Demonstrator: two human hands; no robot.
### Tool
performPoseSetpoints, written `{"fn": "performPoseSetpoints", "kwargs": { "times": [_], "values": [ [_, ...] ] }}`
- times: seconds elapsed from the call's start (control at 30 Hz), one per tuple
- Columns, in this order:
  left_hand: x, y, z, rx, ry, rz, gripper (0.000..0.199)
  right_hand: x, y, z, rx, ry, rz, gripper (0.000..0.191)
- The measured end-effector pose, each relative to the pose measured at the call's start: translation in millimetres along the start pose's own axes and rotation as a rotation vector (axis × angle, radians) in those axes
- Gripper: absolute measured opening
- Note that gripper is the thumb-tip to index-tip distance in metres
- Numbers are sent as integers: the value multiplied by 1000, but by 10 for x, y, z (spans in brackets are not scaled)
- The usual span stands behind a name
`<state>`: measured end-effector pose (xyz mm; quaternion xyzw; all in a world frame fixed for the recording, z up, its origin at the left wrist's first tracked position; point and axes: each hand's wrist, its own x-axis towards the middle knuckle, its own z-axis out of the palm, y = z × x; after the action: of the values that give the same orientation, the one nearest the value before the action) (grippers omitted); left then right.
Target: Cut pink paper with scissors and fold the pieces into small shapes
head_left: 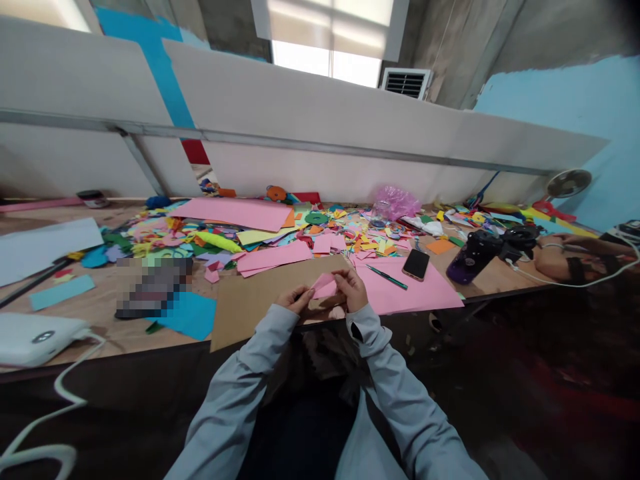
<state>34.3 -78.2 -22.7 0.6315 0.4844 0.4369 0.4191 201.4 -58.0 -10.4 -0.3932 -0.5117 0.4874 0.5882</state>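
A small piece of pink paper is held up between both hands near the table's front edge. My left hand pinches its left side, and my right hand grips the right side with bent fingers. Below them a brown sheet of card lies on the table. A small pale pink scrap sits just under the hands. To the right, a large pink sheet carries a green pen and a dark phone.
Colourful paper scraps are heaped along the back. Blue paper, a blurred dark object and a white device with a cable lie left. A dark purple bottle stands right, near another person's arm. White panels rise behind.
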Motion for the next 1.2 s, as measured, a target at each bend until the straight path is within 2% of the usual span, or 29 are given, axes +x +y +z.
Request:
{"fn": "performPoseSetpoints", "kwargs": {
  "times": [0.13, 0.2, 0.37, 0.5, 0.67, 1.0, 1.2],
  "values": [
    [-1, -25, 23, -19, 10, -28, 44, -51, 52, 70, -32, -146, 16, 34],
    [9, -43, 33, -21, -4, -42, 45, -64, 90, 80, -36, -179, 28, 31],
    [27, -44, 31, -27, -48, -44, 43, -54, 136, 48, -28, -142, 27, 30],
    [1, -2, 7, -72, -89, -50, 44, -18, 138, 8, -13, -3, 28, 33],
    [-10, 5, -5, -152, -29, -75, 47, 27, 138, -21, 11, 121, 6, 32],
    [0, -35, 1, -201, 17, -62, 40, -40, 66, 26, -26, 40, 12, 32],
    [30, -49, -22, -240, 2, -72, 44, -49, 72, 23, -43, 39, 16, 34]
  ]
}}
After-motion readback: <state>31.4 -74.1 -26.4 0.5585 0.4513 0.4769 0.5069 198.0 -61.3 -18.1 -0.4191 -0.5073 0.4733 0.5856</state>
